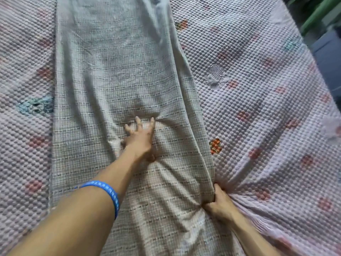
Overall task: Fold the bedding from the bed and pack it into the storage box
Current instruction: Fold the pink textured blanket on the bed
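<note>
So the grey checked sheet (118,71) is lying in a long folded strip down the middle of the bed, running from the near edge away toward the top of the view. It sits right on top of a pink bumpy bedspread (258,89) that shows on both sides of it, with little red and blue stitched patches scattered around.

The left hand (140,139) is reached out flat on the sheet about halfway along, fingers spread wide and pressing down, and the cloth bunches into a few wrinkles just past the fingertips. There's a blue wristband (108,193) on that forearm.

The right hand (219,204) is down near the bottom at the sheet's right edge, fingers curled and pinching a gather of fabric. It definitely has the sheet's edge; the bedspread puckers toward the same spot, but I can't tell if it's caught in the grip too.

Off in the top right corner past the bed there's something green (317,13) and something dark blue (330,58), both too blurry to make out.
</note>
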